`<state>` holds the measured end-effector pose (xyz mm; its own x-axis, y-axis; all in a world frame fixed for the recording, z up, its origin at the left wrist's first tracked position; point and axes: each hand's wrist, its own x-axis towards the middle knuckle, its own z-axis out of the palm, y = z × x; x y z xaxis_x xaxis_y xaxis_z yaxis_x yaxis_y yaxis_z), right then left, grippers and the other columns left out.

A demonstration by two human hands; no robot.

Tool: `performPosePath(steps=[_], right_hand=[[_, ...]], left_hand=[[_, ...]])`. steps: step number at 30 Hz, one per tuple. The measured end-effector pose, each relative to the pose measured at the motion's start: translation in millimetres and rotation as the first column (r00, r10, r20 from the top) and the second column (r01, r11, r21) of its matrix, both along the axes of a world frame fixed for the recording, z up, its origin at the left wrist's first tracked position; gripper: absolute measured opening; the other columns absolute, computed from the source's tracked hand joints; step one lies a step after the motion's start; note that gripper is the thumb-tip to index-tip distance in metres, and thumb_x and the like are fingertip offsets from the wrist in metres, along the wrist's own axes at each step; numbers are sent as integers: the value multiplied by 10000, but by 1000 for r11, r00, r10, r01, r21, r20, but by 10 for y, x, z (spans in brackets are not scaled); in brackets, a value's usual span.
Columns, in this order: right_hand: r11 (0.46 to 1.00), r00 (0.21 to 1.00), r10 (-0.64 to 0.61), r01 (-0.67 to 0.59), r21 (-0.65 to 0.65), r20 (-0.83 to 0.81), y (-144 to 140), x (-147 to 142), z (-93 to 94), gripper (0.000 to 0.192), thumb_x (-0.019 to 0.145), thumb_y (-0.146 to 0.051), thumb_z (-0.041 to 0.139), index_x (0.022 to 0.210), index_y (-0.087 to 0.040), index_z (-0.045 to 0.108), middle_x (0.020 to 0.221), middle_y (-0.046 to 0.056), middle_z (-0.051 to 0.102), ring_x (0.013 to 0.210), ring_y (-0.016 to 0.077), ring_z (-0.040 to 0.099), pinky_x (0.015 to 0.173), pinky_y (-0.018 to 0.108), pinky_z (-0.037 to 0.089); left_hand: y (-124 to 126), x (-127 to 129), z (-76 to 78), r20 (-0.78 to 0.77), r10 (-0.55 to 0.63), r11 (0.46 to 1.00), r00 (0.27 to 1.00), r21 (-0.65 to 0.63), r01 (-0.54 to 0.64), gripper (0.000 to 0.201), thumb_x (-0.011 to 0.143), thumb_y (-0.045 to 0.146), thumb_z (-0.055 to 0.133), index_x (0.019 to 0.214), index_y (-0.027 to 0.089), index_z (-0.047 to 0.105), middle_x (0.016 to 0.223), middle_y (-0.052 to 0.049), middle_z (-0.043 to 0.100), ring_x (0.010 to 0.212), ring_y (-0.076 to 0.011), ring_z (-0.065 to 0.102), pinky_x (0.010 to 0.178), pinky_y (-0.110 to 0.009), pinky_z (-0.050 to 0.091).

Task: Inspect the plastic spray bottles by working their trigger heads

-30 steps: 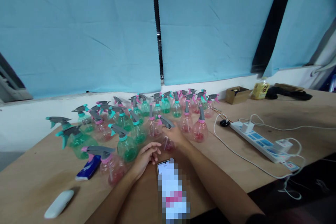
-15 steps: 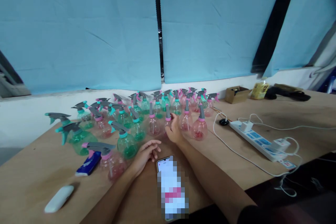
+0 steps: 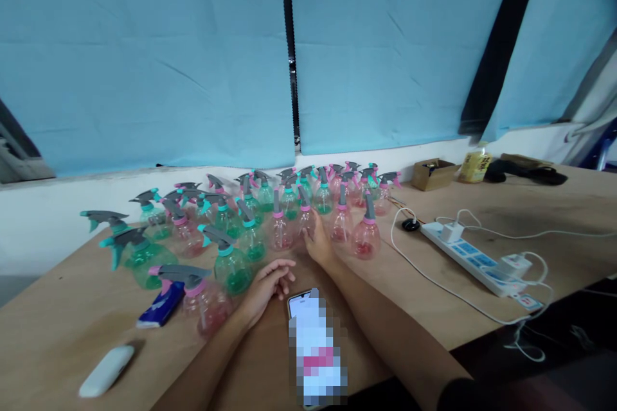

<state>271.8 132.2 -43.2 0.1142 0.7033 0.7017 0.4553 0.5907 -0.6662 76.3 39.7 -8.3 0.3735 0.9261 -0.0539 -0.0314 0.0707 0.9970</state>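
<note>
My right hand [image 3: 319, 244] is on the right side of a pink spray bottle [image 3: 305, 221] in the front row, its thumb near the lower body and its index finger up along the side. Part of its grip is hidden behind the hand. The bottle stands on the table with its grey trigger head leaning slightly left. My left hand [image 3: 270, 286] rests on the tabletop, fingers loosely apart and nothing in them. Just right of it lies a phone [image 3: 315, 340] with its lit screen blurred out. A green spray bottle [image 3: 234, 270] stands to its left.
Several more pink and green spray bottles crowd the wooden table [image 3: 58, 334]. At left are a blue packet [image 3: 161, 305] and a white case [image 3: 107, 370]. On the right lie a power strip [image 3: 475, 260] with cables, a cardboard box [image 3: 434, 176] and a yellow-labelled bottle [image 3: 475, 167].
My right hand has slid slightly down from the pink bottle's neck to its side. The bottle's head has shifted a little left. My left hand has stayed put.
</note>
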Motion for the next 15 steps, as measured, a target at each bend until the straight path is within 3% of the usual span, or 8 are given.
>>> performPosePath(steps=[7,12,15], right_hand=[[997,997,-68,67,-41,-23,-51,-32,26,770,866,-194,510,1534,-147,128,1591,173,220,1494,252,175,1204,495,210],[974,977,-209,203,101,50,-259,-49,297,789,792,-114,505,1513,-142,186,1622,161,92,1511,271,38,1208,524,150],[927,922,-364,344,153,135,-427,-2,497,755,778,-128,518,1485,-131,255,1628,155,39,1507,307,5,1194,556,145]], left_hand=[[-5,4,14,-5,2,1000,1000,-7,-2,308,816,401,647,1035,185,672,804,-18,652,555,-97,551,468,-199,368],[2,11,26,-17,12,1000,1000,-7,-13,309,800,397,653,1025,185,670,793,-11,647,544,-93,546,460,-195,359],[6,15,30,-17,11,1000,1000,-6,-11,314,791,398,656,1019,181,669,784,-7,641,539,-92,540,455,-192,358]])
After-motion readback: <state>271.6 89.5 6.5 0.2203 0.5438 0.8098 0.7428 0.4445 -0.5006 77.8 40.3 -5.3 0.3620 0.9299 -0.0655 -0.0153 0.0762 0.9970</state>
